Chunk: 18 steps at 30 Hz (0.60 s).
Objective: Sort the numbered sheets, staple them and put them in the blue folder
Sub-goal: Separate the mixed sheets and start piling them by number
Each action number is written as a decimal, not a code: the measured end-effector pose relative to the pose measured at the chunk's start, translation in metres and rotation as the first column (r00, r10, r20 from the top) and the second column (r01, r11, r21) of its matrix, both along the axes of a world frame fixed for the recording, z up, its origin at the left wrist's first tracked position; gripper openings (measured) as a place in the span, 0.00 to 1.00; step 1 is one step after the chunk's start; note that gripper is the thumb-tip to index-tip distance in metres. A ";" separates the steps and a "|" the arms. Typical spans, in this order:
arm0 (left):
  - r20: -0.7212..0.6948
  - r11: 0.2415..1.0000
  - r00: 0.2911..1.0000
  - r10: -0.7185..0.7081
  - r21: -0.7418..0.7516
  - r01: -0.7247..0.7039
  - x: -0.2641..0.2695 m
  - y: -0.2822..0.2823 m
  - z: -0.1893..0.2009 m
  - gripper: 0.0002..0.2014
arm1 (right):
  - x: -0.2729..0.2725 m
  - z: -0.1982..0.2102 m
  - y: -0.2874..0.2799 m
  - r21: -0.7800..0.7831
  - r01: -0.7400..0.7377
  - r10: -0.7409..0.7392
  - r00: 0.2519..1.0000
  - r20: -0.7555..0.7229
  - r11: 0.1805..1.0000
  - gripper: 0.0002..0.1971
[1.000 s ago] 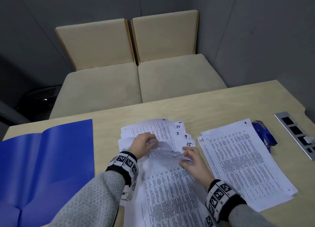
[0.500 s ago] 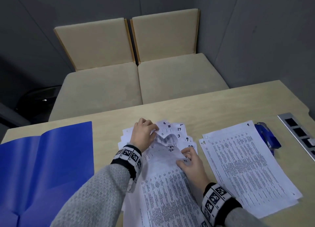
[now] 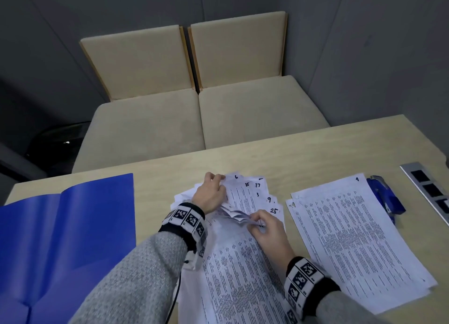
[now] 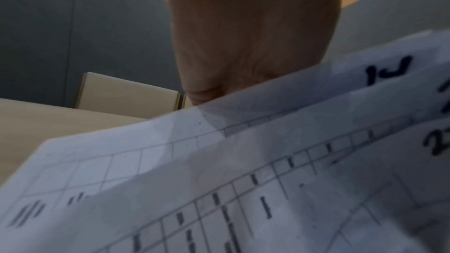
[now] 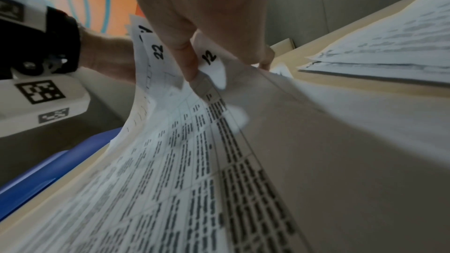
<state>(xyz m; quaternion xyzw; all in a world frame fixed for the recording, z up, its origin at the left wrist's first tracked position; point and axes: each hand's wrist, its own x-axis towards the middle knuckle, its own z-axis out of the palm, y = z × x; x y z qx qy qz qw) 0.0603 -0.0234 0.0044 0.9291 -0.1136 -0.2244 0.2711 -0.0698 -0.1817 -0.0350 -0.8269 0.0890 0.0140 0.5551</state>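
A fanned pile of numbered printed sheets (image 3: 245, 197) lies mid-table, with corners marked 6, 15, 17, 9 and 25 showing. My left hand (image 3: 211, 195) grips the far edge of some sheets and holds them lifted. My right hand (image 3: 260, 224) pinches the curled corners of lower sheets; in the right wrist view its fingers (image 5: 190, 61) sit between the corners marked 22 and 12. A second, squared stack (image 3: 359, 238) lies to the right. The open blue folder (image 3: 60, 238) lies at the left. A blue stapler (image 3: 386, 197) rests beyond the right stack.
The wooden table (image 3: 303, 151) ends at a beige bench seat (image 3: 199, 119) behind. A metal socket strip (image 3: 427, 190) is set into the table at the far right. In the left wrist view only my hand (image 4: 248, 36) and blurred sheets (image 4: 243, 170) show.
My left hand has moved away from me, to the sheets' far edge, and lifted them, baring more numbered corners. My right hand stays at the curled corners.
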 end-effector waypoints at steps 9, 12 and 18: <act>0.061 0.995 0.997 -0.055 0.090 0.049 0.000 0.006 -0.009 0.25 | -0.003 0.000 0.000 0.089 0.049 -0.046 0.998 -0.038 0.995 0.10; 0.104 0.994 0.991 -0.084 0.077 0.076 -0.004 0.009 -0.014 0.34 | -0.002 -0.001 0.002 0.087 0.069 -0.064 0.997 -0.052 0.994 0.09; 0.130 0.987 0.980 -0.152 0.063 0.145 -0.006 0.006 -0.019 0.32 | -0.004 -0.004 -0.001 0.101 0.064 -0.056 0.995 -0.076 0.993 0.15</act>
